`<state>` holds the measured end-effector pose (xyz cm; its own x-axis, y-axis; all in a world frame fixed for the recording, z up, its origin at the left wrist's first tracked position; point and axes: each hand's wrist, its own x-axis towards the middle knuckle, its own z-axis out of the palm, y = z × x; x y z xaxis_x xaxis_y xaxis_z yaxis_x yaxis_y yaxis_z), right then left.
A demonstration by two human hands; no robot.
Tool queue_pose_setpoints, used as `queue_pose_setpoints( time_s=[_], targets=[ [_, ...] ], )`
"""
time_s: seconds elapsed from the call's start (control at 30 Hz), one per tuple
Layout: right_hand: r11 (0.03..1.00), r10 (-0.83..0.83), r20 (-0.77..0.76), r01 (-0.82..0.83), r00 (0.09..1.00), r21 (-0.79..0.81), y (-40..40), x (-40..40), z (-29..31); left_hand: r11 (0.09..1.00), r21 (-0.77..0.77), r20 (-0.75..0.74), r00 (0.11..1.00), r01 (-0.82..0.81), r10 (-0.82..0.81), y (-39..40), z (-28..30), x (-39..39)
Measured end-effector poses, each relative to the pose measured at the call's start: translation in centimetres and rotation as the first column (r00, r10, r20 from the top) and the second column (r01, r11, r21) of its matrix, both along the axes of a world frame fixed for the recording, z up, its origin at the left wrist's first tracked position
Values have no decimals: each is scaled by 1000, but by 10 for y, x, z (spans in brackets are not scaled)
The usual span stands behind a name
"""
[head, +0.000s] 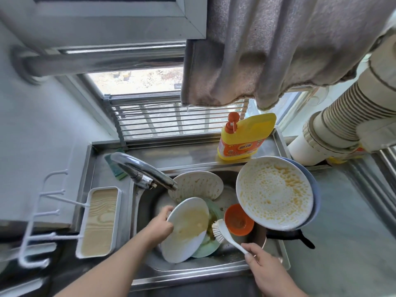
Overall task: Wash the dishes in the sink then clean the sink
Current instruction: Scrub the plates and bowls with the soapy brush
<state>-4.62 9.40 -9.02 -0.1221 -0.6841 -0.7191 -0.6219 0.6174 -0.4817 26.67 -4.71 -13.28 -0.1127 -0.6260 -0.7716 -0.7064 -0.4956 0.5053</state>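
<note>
Over the sink (192,273), the left hand (159,227) grips a tilted, greasy white plate (186,230) by its rim; the right hand (264,267), fingers curled, holds a white dish brush (225,233), bristles beside the plate. Soapy plate (272,192) leans at right.

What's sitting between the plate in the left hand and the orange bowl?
In the head view, the brush head, held by the right hand, over a green plate lying under the white plate, beside the orange bowl.
</note>
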Motion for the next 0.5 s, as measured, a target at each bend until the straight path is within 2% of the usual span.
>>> queue_pose_setpoints(
  time_s=[0.1, 0.17, 0.27, 0.37, 0.43, 0.5],
  targets=[
    [1000, -12, 42, 12, 999, -7, 4, 8, 5, 997, -68, -40, 998, 46, -49, -2, 32, 12],
    [999, -29, 89, 31, 996, -17, 4, 19, 7, 990, -141, -54, 999, -9, 2, 0, 45, 23],
    [999, -30, 165, 35, 986, -31, 0, 49, 10, 963, -155, -127, 971, -220, 201, 8, 47, 30],
    [999, 47, 264, -38, 963, -39, -14, 93, 19, 837, -52, -227, 823, -544, 521, 25, 50, 12],
    [994, 67, 299, -38, 952, -103, -28, 121, 23, 783, -40, -260, 763, -620, 591, 39, 54, -5],
    [989, 25, 253, 12, 967, -144, -51, 135, 21, 752, -76, -293, 736, -654, 610, 48, 58, -17]
  ],
)
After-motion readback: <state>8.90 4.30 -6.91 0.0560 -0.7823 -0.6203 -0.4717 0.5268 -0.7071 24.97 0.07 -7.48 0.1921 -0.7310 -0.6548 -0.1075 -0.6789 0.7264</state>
